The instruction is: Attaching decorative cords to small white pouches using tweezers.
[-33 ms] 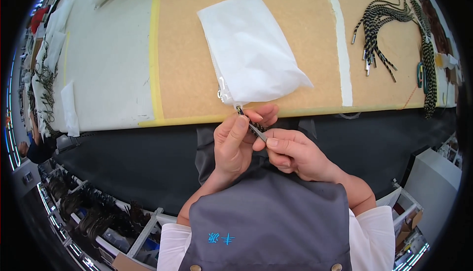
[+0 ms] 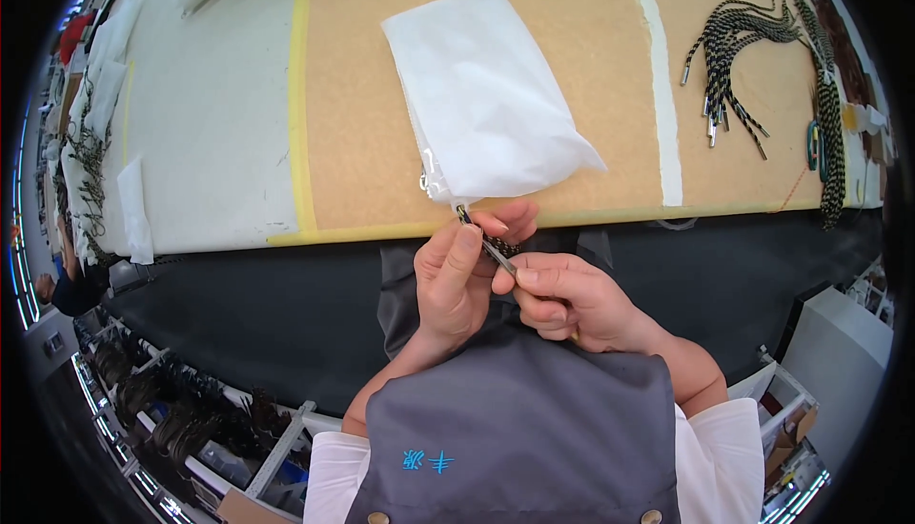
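Observation:
Pinched in the thumb and fingers of my left hand point(image 2: 452, 272) is a black-and-yellow braided cord point(image 2: 462, 211), just at the lower end of a white pouch point(image 2: 486, 95). More of the cord shows behind the fingers. My right hand point(image 2: 572, 297) is closed on a slim silver metal piece point(image 2: 499, 258), which slants up towards the left fingers along the cord. Whether this is a tool or the cord's metal end, I cannot tell. The pouch lies on the table, with a clear strip and a small metal ring point(image 2: 424, 181) at its lower left edge.
A bundle of black-and-beige cords with metal tips point(image 2: 729, 57) lies on the brown-papered table point(image 2: 600, 10) at the right. Beside it hang longer cords point(image 2: 831, 143) and teal-handled scissors point(image 2: 813, 146). White pouches point(image 2: 135, 210) are at the left; another person point(image 2: 76, 281) is far left.
The fingers of my right hand have shifted slightly, and the silver piece has turned a little. My left hand and the pouch stay in place.

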A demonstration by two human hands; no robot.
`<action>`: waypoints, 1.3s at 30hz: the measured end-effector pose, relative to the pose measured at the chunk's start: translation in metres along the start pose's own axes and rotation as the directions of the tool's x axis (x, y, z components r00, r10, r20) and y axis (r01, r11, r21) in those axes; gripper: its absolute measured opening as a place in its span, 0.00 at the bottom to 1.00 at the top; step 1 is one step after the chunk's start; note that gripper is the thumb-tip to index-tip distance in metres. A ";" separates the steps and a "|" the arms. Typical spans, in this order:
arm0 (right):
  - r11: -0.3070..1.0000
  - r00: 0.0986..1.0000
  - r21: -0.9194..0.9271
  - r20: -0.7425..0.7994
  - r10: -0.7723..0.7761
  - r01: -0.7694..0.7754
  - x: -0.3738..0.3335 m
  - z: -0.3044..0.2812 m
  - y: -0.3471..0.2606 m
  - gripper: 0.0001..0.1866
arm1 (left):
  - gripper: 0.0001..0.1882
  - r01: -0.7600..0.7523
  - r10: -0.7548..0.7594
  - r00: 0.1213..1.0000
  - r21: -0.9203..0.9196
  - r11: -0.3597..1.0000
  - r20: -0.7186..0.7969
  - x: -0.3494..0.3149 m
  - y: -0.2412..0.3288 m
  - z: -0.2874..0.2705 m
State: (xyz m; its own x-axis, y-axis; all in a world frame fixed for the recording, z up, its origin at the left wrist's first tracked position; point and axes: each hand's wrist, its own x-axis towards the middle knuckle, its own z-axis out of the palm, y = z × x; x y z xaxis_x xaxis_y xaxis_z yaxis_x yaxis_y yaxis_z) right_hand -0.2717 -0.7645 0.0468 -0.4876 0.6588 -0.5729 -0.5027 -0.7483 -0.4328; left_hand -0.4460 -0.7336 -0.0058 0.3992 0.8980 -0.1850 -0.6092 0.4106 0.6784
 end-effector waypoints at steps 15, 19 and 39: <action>-0.137 0.577 -0.961 0.254 -0.776 0.240 0.020 0.006 0.016 0.10 | 0.17 -0.331 0.383 0.912 0.289 0.898 -0.146 0.005 -0.024 0.013; 0.391 0.679 -0.798 0.031 -0.733 0.458 0.026 0.004 0.022 0.08 | 0.20 -0.232 0.311 0.941 0.422 0.876 -0.130 0.004 -0.016 0.006; 0.952 0.993 -0.293 -0.047 -0.104 0.086 0.009 0.005 -0.004 0.12 | 0.18 -0.010 0.010 1.000 -0.067 0.998 -0.007 0.004 0.004 -0.001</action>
State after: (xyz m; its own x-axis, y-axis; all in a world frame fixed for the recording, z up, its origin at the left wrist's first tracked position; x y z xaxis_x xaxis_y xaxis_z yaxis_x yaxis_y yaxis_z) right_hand -0.2775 -0.7548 0.0468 -0.3983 0.7291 -0.5566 -0.3119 -0.6783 -0.6653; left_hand -0.4472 -0.7285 -0.0043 0.3889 0.9029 -0.1832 -0.6577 0.4113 0.6311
